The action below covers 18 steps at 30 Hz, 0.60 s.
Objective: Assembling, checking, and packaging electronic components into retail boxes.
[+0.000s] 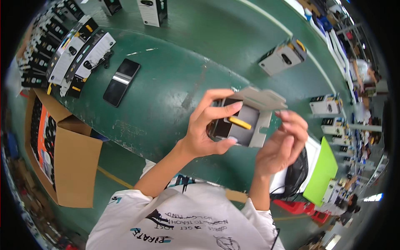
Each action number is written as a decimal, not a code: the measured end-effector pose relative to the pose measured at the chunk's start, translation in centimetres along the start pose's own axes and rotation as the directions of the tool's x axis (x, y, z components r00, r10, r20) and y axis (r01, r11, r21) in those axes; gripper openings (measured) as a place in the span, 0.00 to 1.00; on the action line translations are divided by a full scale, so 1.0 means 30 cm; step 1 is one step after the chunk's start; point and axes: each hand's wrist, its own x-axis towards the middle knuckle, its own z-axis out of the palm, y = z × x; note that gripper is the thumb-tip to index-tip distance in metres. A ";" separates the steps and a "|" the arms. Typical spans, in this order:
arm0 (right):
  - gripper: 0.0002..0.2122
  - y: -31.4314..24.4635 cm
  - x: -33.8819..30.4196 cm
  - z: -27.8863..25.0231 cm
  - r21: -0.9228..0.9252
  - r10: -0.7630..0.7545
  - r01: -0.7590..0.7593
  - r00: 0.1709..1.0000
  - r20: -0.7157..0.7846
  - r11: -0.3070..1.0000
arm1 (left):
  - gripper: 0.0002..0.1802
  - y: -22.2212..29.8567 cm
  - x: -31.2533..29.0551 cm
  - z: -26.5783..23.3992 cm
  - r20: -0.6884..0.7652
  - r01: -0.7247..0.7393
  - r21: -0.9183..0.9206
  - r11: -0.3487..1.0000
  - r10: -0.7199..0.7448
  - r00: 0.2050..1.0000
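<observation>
My left hand (pixel 199 132) grips a small cardboard box (pixel 249 112) in front of me, thumb on the near side and fingers over the far side. The box's end faces up with its flaps (pixel 263 98) spread, showing a grey inside. A yellow piece (pixel 240 123) shows at the opening; whether it is loose or part of the box I cannot tell. Just right of the box is my right hand (pixel 277 151), its fingers loosely bent and apart, holding nothing visible. The index fingertip is close to the raised flap; I cannot tell if they touch.
A dark phone-like device (pixel 121 82) lies on the green table (pixel 162 89). Retail boxes (pixel 89 56) are stacked at the left, and another box (pixel 283 57) stands far right. An open carton (pixel 77 166) sits lower left. A black mesh bag (pixel 296 173) and green sheet (pixel 321 173) are at right.
</observation>
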 end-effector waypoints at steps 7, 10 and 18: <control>0.13 0.031 -0.111 0.096 0.097 0.243 -0.255 0.962 0.122 0.962 | 0.23 0.020 0.008 0.018 0.084 0.280 -0.077 0.957 -0.274 0.958; 0.17 0.029 -0.133 0.139 0.250 0.373 -0.376 0.926 0.061 0.892 | 0.22 0.005 0.009 0.021 0.075 0.256 -0.072 0.964 -0.250 0.965; 0.21 0.013 -0.139 0.130 0.198 0.404 -0.417 0.909 0.103 0.887 | 0.25 0.015 0.029 0.039 0.033 0.188 -0.008 0.982 -0.188 0.982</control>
